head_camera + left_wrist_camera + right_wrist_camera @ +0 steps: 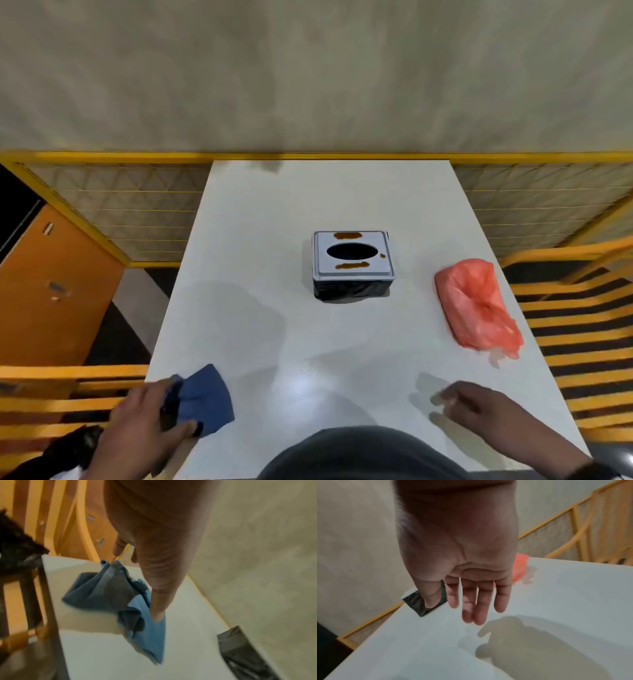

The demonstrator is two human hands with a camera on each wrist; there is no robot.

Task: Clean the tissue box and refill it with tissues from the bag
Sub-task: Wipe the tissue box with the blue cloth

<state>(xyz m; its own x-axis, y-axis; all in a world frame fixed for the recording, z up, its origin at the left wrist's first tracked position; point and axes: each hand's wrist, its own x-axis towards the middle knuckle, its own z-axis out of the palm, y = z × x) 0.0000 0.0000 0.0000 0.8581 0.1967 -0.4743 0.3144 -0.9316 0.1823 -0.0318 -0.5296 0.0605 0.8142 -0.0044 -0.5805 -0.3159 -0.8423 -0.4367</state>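
Note:
A dark tissue box (352, 263) with a grey lid stands mid-table; brown smears mark the lid on both sides of its oval slot. It shows as a dark shape (243, 654) in the left wrist view and behind my thumb (416, 601) in the right wrist view. A tied red plastic bag (478, 305) (520, 566) lies at the table's right side. My left hand (147, 421) grips a crumpled blue cloth (202, 399) (120, 601) at the near left corner. My right hand (479, 407) (471, 601) hovers open over the near right, fingers straight, holding nothing.
The white table (325, 342) abuts a beige wall with a yellow-framed panel (120, 212). Yellow slatted chairs (582, 325) flank both sides. An orange cabinet (51, 284) stands at the left. A dark item (15, 545) rests by the left chair.

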